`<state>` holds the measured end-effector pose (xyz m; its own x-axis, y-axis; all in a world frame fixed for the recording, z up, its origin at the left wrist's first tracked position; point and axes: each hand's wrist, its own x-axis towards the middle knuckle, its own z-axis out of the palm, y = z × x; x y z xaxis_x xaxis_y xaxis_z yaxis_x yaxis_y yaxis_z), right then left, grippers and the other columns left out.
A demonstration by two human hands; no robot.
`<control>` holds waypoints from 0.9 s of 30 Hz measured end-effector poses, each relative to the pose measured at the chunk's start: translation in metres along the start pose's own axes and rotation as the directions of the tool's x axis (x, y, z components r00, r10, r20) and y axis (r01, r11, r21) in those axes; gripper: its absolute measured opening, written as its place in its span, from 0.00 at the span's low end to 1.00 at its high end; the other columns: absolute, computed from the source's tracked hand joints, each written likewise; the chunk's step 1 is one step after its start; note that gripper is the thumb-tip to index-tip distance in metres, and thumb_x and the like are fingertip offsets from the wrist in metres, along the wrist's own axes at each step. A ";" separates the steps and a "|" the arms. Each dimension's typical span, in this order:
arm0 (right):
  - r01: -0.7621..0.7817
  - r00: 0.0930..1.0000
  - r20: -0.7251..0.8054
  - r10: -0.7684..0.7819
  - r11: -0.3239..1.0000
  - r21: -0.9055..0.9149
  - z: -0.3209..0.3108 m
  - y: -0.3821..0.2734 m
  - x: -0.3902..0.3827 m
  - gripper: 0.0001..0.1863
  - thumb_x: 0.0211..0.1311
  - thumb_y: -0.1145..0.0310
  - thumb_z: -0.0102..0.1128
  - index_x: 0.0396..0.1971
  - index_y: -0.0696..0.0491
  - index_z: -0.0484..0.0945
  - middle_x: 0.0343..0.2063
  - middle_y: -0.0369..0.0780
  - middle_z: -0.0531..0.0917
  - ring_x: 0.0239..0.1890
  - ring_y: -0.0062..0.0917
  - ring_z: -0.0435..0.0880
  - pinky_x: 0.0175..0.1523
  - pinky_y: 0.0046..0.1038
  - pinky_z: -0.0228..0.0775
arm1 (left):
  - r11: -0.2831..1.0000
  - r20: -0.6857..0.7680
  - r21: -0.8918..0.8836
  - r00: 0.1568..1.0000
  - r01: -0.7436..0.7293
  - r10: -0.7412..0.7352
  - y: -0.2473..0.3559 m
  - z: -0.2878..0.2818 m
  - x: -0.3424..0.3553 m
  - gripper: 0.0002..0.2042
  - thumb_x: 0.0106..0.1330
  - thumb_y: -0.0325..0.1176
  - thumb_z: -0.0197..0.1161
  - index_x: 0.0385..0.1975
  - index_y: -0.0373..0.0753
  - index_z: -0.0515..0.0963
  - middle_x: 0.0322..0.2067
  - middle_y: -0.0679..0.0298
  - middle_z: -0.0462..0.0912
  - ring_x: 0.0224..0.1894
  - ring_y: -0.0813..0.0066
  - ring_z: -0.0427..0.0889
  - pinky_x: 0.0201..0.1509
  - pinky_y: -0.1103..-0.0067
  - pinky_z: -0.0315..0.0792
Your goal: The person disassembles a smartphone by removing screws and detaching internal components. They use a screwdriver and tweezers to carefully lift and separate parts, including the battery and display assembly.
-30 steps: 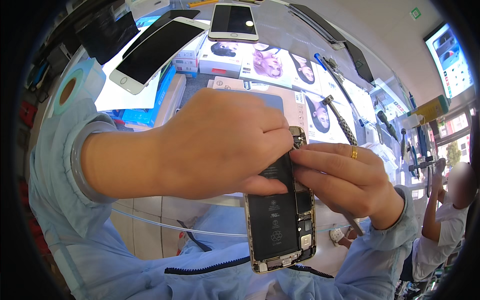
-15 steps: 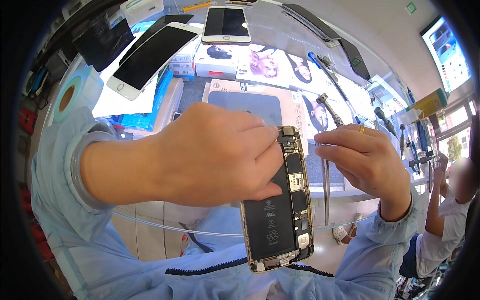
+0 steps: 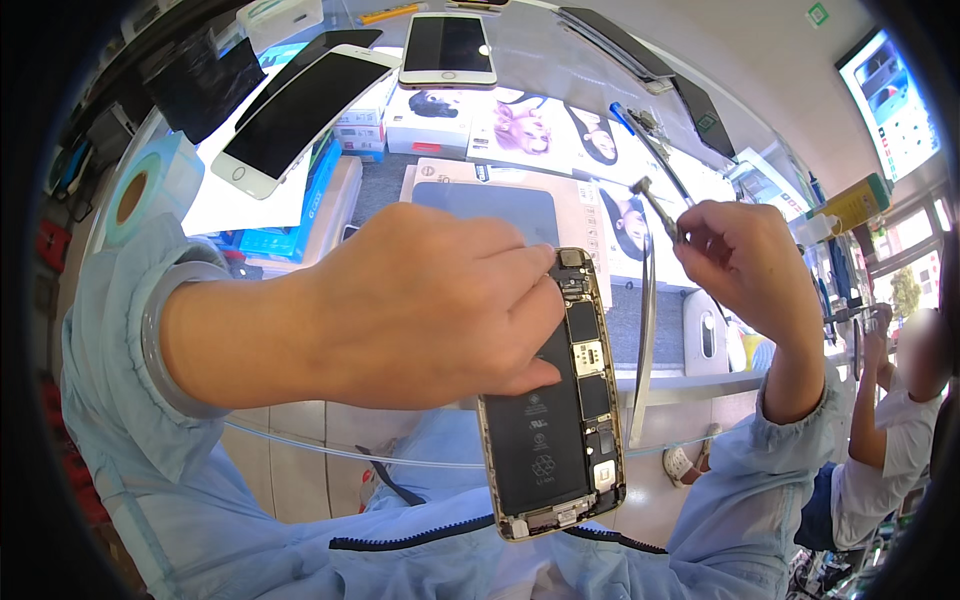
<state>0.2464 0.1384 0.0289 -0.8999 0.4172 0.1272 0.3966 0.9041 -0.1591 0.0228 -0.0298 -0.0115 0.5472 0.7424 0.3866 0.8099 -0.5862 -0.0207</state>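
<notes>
My left hand (image 3: 440,310) is closed around the upper left of an opened smartphone (image 3: 585,450), whose black battery and circuit boards face up. Its fingers and back cover part of the battery. On the counter to the right, my right hand (image 3: 745,265) has its fingertips curled at the near end of a short metal tool (image 3: 655,207) with a crosswise head; that end is hidden by the fingers. Between the phone and my right hand, metal tweezers (image 3: 645,345) stand nearly upright across the counter edge, apart from the right fingers.
Two white-framed phones (image 3: 300,115) (image 3: 448,50) lie at the back left. Flat boxes (image 3: 485,205) lie on the glass counter, near a tape roll (image 3: 135,195). A yellow bottle (image 3: 850,208) and a blue-tipped pen-like tool (image 3: 650,145) are right. Another person (image 3: 885,440) is at far right.
My right hand has let go of the tweezers and moved right and up to the short metal tool. The left hand and phone have hardly moved.
</notes>
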 end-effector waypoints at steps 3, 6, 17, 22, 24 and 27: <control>0.000 0.961 -0.261 0.096 0.938 0.346 0.002 -0.010 0.005 0.07 0.59 0.75 0.59 0.36 0.60 0.77 0.24 0.37 0.81 0.22 0.13 0.80 0.24 0.14 0.68 | 1.000 -0.018 0.001 1.000 -0.009 0.009 0.000 0.002 0.000 0.19 0.52 0.47 0.66 0.28 0.33 0.76 0.38 0.54 0.82 0.38 0.65 0.83 0.33 0.78 0.78; 0.256 0.888 -0.442 0.125 0.664 0.702 0.014 -0.022 0.014 0.25 0.64 0.76 0.53 0.60 0.61 0.60 0.37 0.46 0.80 0.30 0.26 0.85 0.30 0.20 0.80 | 1.000 -0.035 0.016 0.999 -0.018 0.019 0.001 0.002 0.001 0.19 0.52 0.47 0.66 0.29 0.33 0.77 0.38 0.53 0.82 0.38 0.64 0.83 0.34 0.77 0.78; 0.563 0.772 -0.621 -0.134 0.598 0.570 0.047 -0.042 0.033 0.42 0.60 0.83 0.54 0.67 0.51 0.37 0.41 0.49 0.78 0.39 0.34 0.85 0.42 0.31 0.84 | 0.995 -0.089 0.085 0.994 -0.056 0.063 0.001 0.004 0.003 0.19 0.52 0.47 0.66 0.30 0.33 0.77 0.40 0.53 0.81 0.38 0.63 0.82 0.35 0.76 0.79; 0.584 0.767 -0.624 -0.150 0.568 0.580 0.049 -0.042 0.032 0.43 0.58 0.84 0.55 0.67 0.52 0.37 0.42 0.48 0.77 0.39 0.33 0.85 0.42 0.30 0.83 | 0.996 -0.091 0.075 0.994 -0.049 0.056 0.001 0.005 0.003 0.20 0.53 0.47 0.65 0.30 0.33 0.77 0.39 0.53 0.81 0.37 0.63 0.82 0.34 0.76 0.79; 0.596 0.763 -0.627 -0.155 0.543 0.592 0.049 -0.042 0.032 0.44 0.58 0.85 0.56 0.66 0.52 0.37 0.42 0.48 0.76 0.39 0.32 0.85 0.43 0.29 0.83 | 0.996 -0.098 0.078 0.994 -0.049 0.057 0.002 0.004 0.002 0.20 0.53 0.48 0.65 0.29 0.33 0.77 0.39 0.53 0.81 0.37 0.63 0.82 0.34 0.76 0.79; 0.589 0.769 -0.627 -0.121 0.517 0.622 0.044 -0.051 0.031 0.45 0.56 0.85 0.58 0.66 0.52 0.38 0.42 0.47 0.76 0.38 0.30 0.85 0.43 0.28 0.83 | 0.996 -0.108 0.077 0.992 -0.051 0.060 0.000 0.006 0.002 0.20 0.53 0.48 0.65 0.29 0.34 0.77 0.39 0.53 0.81 0.37 0.63 0.82 0.35 0.76 0.79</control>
<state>0.1900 0.1010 -0.0019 -0.6264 0.2693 0.7315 -0.4376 0.6550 -0.6160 0.0256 -0.0265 -0.0160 0.5683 0.6667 0.4822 0.7947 -0.5967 -0.1116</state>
